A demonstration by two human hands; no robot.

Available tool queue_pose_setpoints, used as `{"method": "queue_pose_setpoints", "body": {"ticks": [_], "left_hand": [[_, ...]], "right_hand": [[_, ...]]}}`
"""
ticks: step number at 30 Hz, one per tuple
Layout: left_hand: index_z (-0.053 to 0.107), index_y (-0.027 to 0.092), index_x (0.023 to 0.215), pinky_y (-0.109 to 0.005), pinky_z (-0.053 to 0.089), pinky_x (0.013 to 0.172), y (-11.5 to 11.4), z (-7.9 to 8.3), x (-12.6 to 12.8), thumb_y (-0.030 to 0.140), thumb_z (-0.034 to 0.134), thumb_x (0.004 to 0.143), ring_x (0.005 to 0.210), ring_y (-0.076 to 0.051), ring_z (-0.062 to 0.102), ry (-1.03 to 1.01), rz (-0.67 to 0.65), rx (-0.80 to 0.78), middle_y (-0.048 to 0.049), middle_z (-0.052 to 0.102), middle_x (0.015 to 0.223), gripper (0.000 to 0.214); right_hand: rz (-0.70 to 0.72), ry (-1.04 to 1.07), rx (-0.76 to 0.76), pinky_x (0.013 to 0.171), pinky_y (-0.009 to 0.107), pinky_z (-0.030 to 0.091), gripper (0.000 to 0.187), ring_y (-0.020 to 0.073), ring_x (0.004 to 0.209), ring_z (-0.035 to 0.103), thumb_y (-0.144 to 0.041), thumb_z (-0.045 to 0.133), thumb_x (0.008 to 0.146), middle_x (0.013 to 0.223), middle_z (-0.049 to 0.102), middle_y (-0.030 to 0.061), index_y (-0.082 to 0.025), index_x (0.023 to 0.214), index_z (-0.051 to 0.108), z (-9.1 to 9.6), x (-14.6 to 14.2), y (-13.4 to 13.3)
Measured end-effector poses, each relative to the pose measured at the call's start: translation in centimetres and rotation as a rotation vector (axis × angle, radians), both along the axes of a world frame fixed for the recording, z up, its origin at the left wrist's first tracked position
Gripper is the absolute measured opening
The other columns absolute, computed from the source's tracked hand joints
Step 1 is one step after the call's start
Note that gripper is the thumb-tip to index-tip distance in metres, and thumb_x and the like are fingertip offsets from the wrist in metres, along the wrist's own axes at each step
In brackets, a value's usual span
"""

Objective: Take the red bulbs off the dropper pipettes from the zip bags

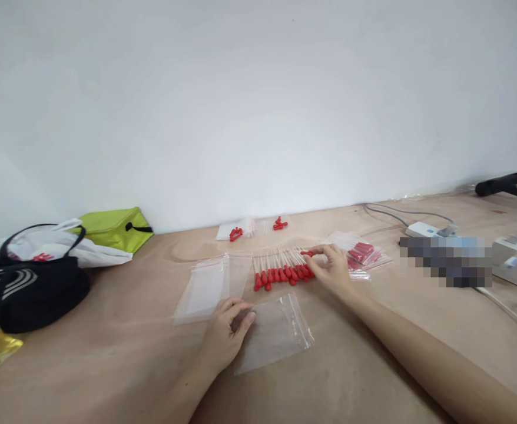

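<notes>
A row of thin pale sticks with red bulb-shaped ends lies on the table, red ends towards me. At the row's right end, my right hand is closed, with thumb and fingertips pinching one red-tipped stick. Nearer to me lies a clear zip bag, flat, its red-lined seal facing right. My left hand has its thumb and fingers curled at the bag's upper left corner, gripping the edge. Further left are more flat clear zip bags, partly overlapping.
Behind the row, two small groups of red pieces rest on clear bags by the wall. Filled bags are piled right. A power strip and cables lie farther right. A black bag and green bag stand left.
</notes>
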State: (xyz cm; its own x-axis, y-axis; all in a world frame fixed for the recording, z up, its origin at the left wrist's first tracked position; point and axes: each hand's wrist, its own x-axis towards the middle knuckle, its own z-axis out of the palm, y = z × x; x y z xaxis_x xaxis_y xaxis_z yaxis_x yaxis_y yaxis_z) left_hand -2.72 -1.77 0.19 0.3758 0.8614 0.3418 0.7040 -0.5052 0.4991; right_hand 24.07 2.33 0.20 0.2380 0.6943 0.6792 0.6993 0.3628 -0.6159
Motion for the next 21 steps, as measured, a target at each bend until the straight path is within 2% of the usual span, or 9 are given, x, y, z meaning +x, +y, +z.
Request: {"method": "queue_pose_setpoints", "body": {"ticks": [5,10,14,17,19,21], "left_hand": [[0.063,0.021,0.091,-0.037,0.046,0.077,0.1,-0.2,0.1,0.033,0.053,0.075,0.087,-0.022,0.054,0.056,0.096,0.017,-0.0055,0.059,0.088,0.023],[0.062,0.021,0.074,-0.039,0.042,0.075,0.2,-0.1,0.3,0.032,0.055,0.072,0.084,-0.022,0.052,0.136,0.185,0.021,-0.0042,0.057,0.089,0.013],[0.056,0.02,0.069,-0.038,0.04,0.072,-0.4,0.5,0.4,0.032,0.048,0.077,0.081,-0.021,0.054,0.168,0.112,-0.031,-0.0029,0.06,0.083,0.016],[0.051,0.021,0.071,-0.034,0.041,0.069,-0.5,0.7,0.1,0.034,0.043,0.08,0.069,-0.018,0.055,0.11,0.05,-0.049,-0.0003,0.059,0.069,0.019],[0.047,0.021,0.072,-0.029,0.042,0.061,0.0,0.7,-0.7,0.037,0.041,0.081,0.063,-0.016,0.055,-0.006,0.125,-0.004,0.0007,0.056,0.064,0.02],[0.043,0.021,0.073,-0.025,0.041,0.053,0.9,0.7,-1.9,0.038,0.04,0.079,0.062,-0.016,0.055,-0.14,0.288,0.075,0.001,0.054,0.063,0.018]], "right_hand": [[-0.037,-0.262,0.001,0.079,0.035,0.025,0.017,0.0176,0.078,0.053,-0.036,0.052,0.076,0.074,0.066,0.0008,-0.022,0.073,0.061,-0.8,-1.9,0.2],[-0.118,-0.343,-0.022,0.082,0.038,0.02,0.024,0.0188,0.081,0.051,-0.043,0.053,0.075,0.076,0.065,0.0017,-0.022,0.071,0.063,-0.9,-1.3,-0.7],[-0.213,-0.337,-0.045,0.085,0.04,0.018,0.022,0.0191,0.082,0.049,-0.04,0.05,0.077,0.082,0.064,0.0026,-0.023,0.073,0.064,-1.2,0.7,-1.1],[-0.382,-0.293,-0.084,0.087,0.043,0.017,0.023,0.0212,0.087,0.048,-0.039,0.047,0.077,0.089,0.062,0.0043,-0.022,0.077,0.064,-1.2,2.9,-0.5],[-0.514,-0.252,-0.165,0.087,0.044,0.018,0.027,0.0231,0.09,0.047,-0.04,0.045,0.076,0.092,0.06,0.0068,-0.021,0.08,0.063,-1.0,4.6,0.2],[-0.631,-0.216,-0.306,0.085,0.046,0.021,0.031,0.026,0.094,0.046,-0.042,0.045,0.074,0.097,0.058,0.0097,-0.02,0.088,0.063,-0.6,6.5,0.9]]}}
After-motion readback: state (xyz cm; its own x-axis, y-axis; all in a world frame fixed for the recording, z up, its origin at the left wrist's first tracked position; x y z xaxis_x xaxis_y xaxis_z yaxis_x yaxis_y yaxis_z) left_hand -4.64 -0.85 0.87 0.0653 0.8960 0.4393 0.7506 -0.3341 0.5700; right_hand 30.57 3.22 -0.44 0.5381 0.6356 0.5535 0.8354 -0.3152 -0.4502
